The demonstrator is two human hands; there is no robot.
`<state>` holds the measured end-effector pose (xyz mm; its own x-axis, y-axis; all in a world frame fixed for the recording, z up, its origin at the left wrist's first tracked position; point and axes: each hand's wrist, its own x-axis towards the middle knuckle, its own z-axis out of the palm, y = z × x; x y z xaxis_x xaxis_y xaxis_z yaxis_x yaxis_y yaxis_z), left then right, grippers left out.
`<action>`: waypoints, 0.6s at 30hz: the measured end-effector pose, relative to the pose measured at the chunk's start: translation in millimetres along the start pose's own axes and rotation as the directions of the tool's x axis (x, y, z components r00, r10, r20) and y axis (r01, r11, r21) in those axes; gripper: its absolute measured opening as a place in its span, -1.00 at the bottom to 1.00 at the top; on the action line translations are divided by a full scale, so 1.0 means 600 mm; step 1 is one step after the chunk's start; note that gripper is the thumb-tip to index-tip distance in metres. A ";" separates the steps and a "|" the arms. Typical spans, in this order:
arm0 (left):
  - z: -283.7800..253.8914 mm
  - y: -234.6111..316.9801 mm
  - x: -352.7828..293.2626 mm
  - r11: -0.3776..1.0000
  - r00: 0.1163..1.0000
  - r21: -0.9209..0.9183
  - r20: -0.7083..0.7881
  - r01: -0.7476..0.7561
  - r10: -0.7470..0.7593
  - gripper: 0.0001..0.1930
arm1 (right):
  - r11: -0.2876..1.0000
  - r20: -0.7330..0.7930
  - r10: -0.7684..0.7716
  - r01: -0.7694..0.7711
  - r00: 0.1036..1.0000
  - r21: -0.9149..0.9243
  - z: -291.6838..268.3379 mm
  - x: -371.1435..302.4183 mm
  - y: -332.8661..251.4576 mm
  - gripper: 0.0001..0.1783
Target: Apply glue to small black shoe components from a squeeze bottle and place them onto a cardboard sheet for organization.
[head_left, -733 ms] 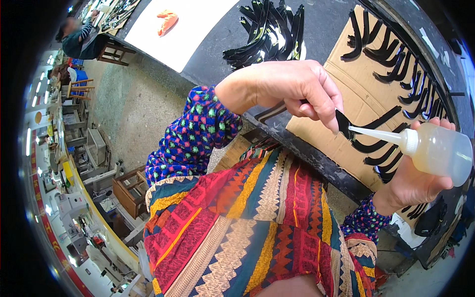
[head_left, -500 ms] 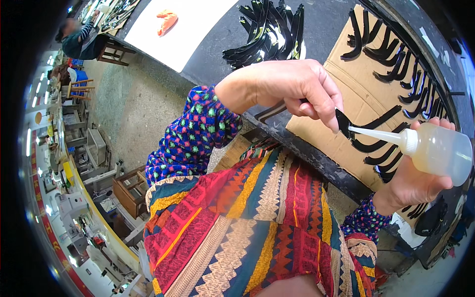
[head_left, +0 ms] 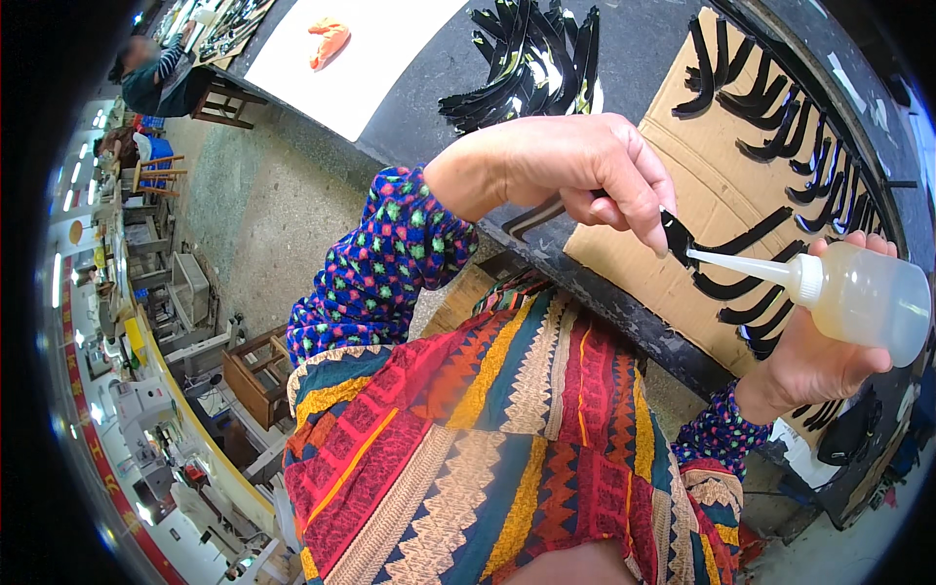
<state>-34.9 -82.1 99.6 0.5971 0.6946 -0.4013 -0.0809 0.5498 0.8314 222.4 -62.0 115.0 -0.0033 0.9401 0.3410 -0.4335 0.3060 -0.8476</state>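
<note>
Over tan cardboard (head_left: 697, 166), the left hand (head_left: 585, 171) pinches a black strip (head_left: 675, 235); the right hand (head_left: 819, 361) clasps a translucent plastic bottle (head_left: 871, 300) aimed leftward at it.

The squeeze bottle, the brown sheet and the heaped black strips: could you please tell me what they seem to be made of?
The squeeze bottle: likely plastic, smooth and translucent; liquid shows through. The brown sheet: probably cardboard, matte, with faint creases. The heaped black strips: glossy, with bright reflections; perhaps plastic or coated leather, but the look leaves it open.
</note>
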 end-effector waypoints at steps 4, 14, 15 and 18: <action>-0.002 -0.001 0.002 1.000 1.000 -0.008 0.007 -0.002 0.002 -0.87 | 1.000 0.013 0.001 -0.001 1.000 -0.011 -0.002 0.000 0.000 0.03; -0.002 0.001 0.003 1.000 1.000 -0.025 -0.004 0.005 -0.005 -0.87 | 0.999 0.015 0.003 -0.002 1.000 -0.041 -0.002 -0.002 0.000 0.04; -0.003 0.000 0.004 1.000 1.000 -0.024 -0.004 0.007 -0.007 -0.87 | 0.999 0.015 0.003 -0.002 1.000 -0.041 -0.002 -0.002 0.000 0.04; -0.003 0.001 0.004 1.000 1.000 -0.021 -0.009 0.012 -0.012 -0.87 | 0.999 0.022 0.004 -0.003 1.000 -0.049 -0.004 -0.002 0.000 0.04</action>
<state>-34.8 -79.3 98.5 0.5911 0.6919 -0.4147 -0.0904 0.5677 0.8183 224.6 -62.7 113.9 -0.0253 0.9377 0.3466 -0.3887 0.3102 -0.8676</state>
